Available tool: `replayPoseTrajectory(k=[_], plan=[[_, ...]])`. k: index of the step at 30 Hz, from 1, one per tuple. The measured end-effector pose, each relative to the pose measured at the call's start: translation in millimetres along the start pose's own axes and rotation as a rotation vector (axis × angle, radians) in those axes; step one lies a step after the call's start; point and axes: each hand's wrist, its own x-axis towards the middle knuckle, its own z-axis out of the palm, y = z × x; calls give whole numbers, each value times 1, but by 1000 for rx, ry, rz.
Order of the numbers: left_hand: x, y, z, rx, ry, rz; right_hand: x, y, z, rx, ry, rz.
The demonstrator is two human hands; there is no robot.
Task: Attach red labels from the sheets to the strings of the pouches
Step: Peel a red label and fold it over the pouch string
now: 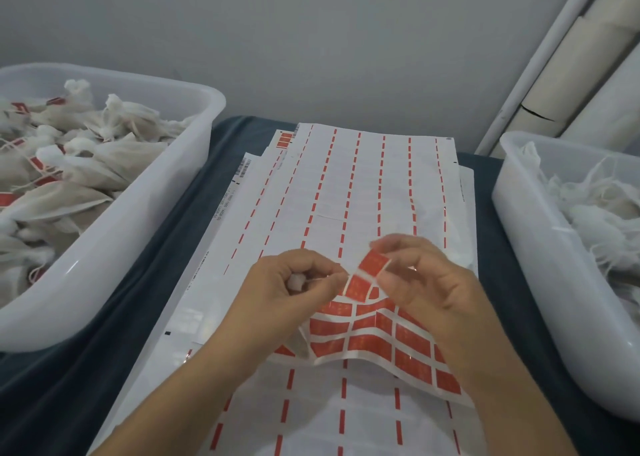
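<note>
My left hand (291, 282) curls round a small white pouch (296, 280), with its string pinched between thumb and fingertips. My right hand (426, 279) pinches a red label (372, 263) that is lifted above the sheet. Under both hands a sheet of red labels (374, 341) curls up off a stack of spent label sheets (346, 192) that show only thin red strips. Below the lifted label, a second red label (356, 287) stands partly peeled.
A white tub (194, 109) at the left holds several pouches with red labels on them. Another white tub (519, 220) at the right holds pouches with loose strings. Dark blue cloth (149, 282) covers the table. Cardboard tubes (571, 74) lean at the back right.
</note>
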Motion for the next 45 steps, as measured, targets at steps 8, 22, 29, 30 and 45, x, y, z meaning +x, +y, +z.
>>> replayPoseTrajectory(k=[8, 22, 29, 30, 45], plan=[[0, -2, -1, 68, -57, 36, 3, 14, 2, -161, -27, -5], [-2, 1, 0, 82, -93, 40, 5, 19, 3, -227, -4, -88], [-4, 5, 1, 45, -94, 11, 6, 21, 5, -254, 16, -102], [-4, 6, 2, 71, -90, 28, 6, 21, 6, -263, 20, -110], [-2, 7, -3, -139, -34, -81, 6, 11, 6, 62, 103, 120]])
